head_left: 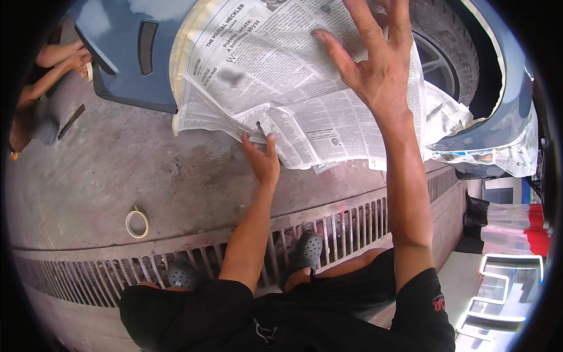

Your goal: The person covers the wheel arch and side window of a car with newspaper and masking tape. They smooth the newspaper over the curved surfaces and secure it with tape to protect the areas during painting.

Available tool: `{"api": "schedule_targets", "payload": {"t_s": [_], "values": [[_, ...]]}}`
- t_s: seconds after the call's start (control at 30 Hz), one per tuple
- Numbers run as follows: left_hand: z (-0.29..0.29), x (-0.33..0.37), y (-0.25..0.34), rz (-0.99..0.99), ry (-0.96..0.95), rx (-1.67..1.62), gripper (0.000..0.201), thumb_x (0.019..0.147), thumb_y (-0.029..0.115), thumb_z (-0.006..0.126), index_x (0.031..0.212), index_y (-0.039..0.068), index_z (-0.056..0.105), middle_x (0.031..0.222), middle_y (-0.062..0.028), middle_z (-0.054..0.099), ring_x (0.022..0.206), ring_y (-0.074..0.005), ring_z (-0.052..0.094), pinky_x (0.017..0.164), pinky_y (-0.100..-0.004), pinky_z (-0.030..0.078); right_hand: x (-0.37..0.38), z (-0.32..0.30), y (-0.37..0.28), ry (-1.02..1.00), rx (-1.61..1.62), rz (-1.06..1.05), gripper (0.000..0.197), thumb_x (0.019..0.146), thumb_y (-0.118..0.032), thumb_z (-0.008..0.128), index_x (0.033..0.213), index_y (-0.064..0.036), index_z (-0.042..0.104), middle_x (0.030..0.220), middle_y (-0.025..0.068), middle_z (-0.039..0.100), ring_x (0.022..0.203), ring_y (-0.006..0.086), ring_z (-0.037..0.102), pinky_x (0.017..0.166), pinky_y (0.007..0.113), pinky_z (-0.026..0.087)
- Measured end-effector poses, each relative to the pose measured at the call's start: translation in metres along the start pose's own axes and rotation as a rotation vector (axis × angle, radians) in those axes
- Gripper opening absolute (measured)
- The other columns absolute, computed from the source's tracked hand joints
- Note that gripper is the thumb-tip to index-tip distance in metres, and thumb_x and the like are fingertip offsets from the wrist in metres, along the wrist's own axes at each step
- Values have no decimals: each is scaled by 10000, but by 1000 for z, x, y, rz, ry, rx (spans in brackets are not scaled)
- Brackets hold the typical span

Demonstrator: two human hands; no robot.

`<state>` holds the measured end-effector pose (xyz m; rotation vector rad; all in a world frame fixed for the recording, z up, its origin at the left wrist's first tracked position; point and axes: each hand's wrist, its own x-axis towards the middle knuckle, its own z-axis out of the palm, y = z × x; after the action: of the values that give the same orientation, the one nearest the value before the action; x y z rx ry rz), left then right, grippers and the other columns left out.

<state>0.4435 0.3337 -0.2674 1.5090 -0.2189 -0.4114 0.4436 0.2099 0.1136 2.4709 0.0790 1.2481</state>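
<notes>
Several newspaper sheets (346, 126) hang over the wheel opening of a blue-grey car, with pale masking tape (176, 56) along their left edge. My right hand (378, 73) is over the upper right of the sheets, its fingers spread wide. Whether its palm presses on the paper cannot be made out. At the lower left edge of the paper, my left hand (262, 161) has its thumb and a finger apart at a fold, close to a small dark hole. Its other fingers are hidden. Part of the tyre (454, 53) shows to the right of the newspaper.
A roll of masking tape (146, 227) lies on the concrete floor at the left. A metal drain grate (328, 234) crosses under my feet. At the far left, another person's hands (79, 61) are at the blue-grey body panel (120, 47), near a dark flat blade-like thing (71, 121).
</notes>
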Motion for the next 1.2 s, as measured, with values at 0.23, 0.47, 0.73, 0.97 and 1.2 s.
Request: {"api": "schedule_targets", "payload": {"t_s": [0.23,0.47,0.73,0.97,1.2], "values": [[41,-14,-29,-114,8,71,571,1171,412,666,1456,-72,560,1298,-196,704,1055,-302,697,945,-455,578,-8,-2,23,34,-108,-97,733,862,-60,946,1545,-81,680,1810,313,304,1551,498,530,1175,563,591],[54,-8,-26,-708,-325,-285,342,1169,322,676,1220,-11,617,1112,-154,703,885,-237,748,752,-363,625,-13,-11,4,-16,-47,66,617,903,-10,856,1492,20,676,1768,360,363,1529,523,539,1193,563,552],[29,26,-65,-654,-283,-228,326,1103,266,796,1157,1,613,962,-99,703,779,-207,752,686,-372,671,5,-1,-9,23,4,81,588,899,15,796,1471,46,665,1760,370,388,1467,497,595,1196,558,518],[-35,2,-14,-406,-197,-53,324,1117,300,713,1150,-21,691,997,-123,764,697,-232,728,628,-360,589,9,-23,-14,13,107,116,684,917,74,735,1572,23,542,1768,351,375,1539,525,539,1235,556,523],[-279,2,-59,337,821,1120,770,1025,359,701,1631,-55,466,1667,-245,531,1508,-478,508,1256,-589,399,15,-7,-12,177,122,98,608,1051,-91,782,1622,-96,573,1750,186,453,1487,387,565,1187,498,540]]}}
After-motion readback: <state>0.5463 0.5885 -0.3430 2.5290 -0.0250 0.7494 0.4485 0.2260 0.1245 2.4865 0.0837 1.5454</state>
